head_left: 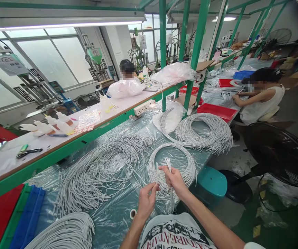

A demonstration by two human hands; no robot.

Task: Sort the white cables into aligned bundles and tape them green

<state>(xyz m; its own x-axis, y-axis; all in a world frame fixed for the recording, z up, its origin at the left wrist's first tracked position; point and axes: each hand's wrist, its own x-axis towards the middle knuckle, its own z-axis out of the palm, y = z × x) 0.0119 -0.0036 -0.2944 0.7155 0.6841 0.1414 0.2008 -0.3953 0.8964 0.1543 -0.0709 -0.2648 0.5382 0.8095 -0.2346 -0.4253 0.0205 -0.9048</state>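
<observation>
My right hand (175, 180) is closed around a small bundle of thin white cables (168, 164); their ends stick up above the fingers, and the lengths hang below the fist. To its left, my left hand (147, 199) is closed in a pinch beside a short upright cable end (157, 169). What sits between those fingertips is too small to make out. Just behind both hands a round coil of white cables (171, 146) lies on the plastic-covered table (123, 204). A larger loose heap of white cables (94, 173) spreads out to the left.
More cable coils (203, 129) lie at the back right near a red tray (217, 111). A raised shelf (86, 135) carries bottles and a power strip (144, 108). A teal stool (212, 181) and a black fan (281, 155) stand right. Two people sit farther off.
</observation>
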